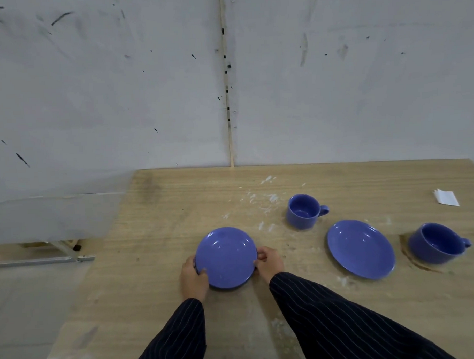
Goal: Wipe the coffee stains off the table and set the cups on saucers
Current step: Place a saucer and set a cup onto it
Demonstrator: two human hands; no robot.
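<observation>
A blue saucer [225,256] sits on the wooden table [165,222], gripped on both sides: my left hand [193,277] on its left rim, my right hand [268,260] on its right rim. A second blue saucer [360,249] lies to the right. One blue cup [303,211] stands upright behind and between the saucers, handle to the right. Another blue cup [437,242] stands at the far right beside a brown coffee stain [414,263]. White smears [261,202] mark the table's middle.
A folded white napkin [446,197] lies at the back right of the table. A grey scuffed wall [146,88] rises right behind the table. The table's left edge drops to the floor, where a metal frame [58,256] lies.
</observation>
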